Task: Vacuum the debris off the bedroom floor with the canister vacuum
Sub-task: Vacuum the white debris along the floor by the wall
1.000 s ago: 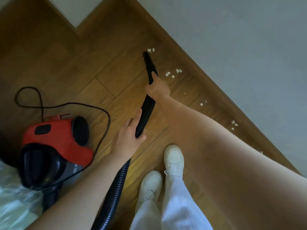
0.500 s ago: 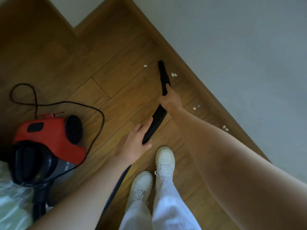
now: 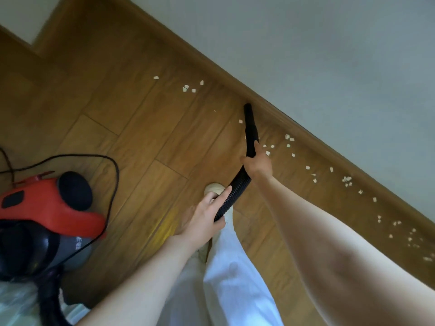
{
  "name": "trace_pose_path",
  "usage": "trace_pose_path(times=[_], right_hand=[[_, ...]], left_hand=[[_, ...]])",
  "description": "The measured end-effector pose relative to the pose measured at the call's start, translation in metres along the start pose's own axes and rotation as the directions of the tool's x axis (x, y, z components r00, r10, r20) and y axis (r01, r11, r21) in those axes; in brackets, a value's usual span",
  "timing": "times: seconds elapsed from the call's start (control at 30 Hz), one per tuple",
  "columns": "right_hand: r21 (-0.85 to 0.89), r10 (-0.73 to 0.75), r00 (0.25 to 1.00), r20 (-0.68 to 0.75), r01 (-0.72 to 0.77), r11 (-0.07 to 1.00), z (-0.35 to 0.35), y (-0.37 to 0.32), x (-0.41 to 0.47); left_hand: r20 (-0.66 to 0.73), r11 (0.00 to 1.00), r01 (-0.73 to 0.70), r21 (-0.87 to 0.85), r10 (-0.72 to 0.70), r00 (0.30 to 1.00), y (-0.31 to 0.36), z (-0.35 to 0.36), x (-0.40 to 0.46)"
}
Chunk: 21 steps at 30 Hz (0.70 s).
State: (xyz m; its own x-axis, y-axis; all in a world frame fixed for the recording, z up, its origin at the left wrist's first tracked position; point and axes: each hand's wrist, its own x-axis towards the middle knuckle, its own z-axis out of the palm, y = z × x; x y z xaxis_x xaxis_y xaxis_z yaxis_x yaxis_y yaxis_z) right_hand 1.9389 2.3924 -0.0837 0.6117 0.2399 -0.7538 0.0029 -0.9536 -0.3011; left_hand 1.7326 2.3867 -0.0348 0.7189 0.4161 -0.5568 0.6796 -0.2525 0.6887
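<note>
Debris point(image 3: 289, 138) lay along the far-right baseboard point(image 3: 306, 130); right hand point(image 3: 257, 164) gripped the nozzle point(image 3: 250, 128), left hand point(image 3: 207, 220) gripped the hose point(image 3: 231, 194). Scattered bits left of the nozzle risked being missed.

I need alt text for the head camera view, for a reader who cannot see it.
Seen from above, a person's right hand holds a black vacuum nozzle near the skirting board, among white paper scraps on a wooden floor. The left hand holds the ribbed hose; a red canister vacuum stands at the left.
</note>
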Motion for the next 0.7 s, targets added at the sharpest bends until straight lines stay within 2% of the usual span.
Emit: trace_pose_path(times=[0.1,0.3,0.43,0.7], right_hand=[[0.052,0.062,0.998,-0.022,-0.061,0.997,-0.018,0.037,-0.003],[0.153,0.165,0.985,-0.057,-0.155,0.976,-0.049,0.117,-0.008],[0.224,0.228,0.970,-0.086,-0.204,0.953,-0.066,0.180,-0.015],[0.380,0.307,0.946,-0.098,-0.250,0.890,-0.127,0.295,-0.006]], left_hand=[[0.025,0.986,-0.019,0.168,0.015,1.000,0.017,0.018,-0.004],[0.121,0.937,-0.124,0.326,0.089,0.989,0.051,0.069,-0.014],[0.208,0.895,-0.226,0.385,0.155,0.966,0.075,0.110,-0.022],[0.322,0.808,-0.326,0.491,0.179,0.930,0.146,0.200,-0.017]])
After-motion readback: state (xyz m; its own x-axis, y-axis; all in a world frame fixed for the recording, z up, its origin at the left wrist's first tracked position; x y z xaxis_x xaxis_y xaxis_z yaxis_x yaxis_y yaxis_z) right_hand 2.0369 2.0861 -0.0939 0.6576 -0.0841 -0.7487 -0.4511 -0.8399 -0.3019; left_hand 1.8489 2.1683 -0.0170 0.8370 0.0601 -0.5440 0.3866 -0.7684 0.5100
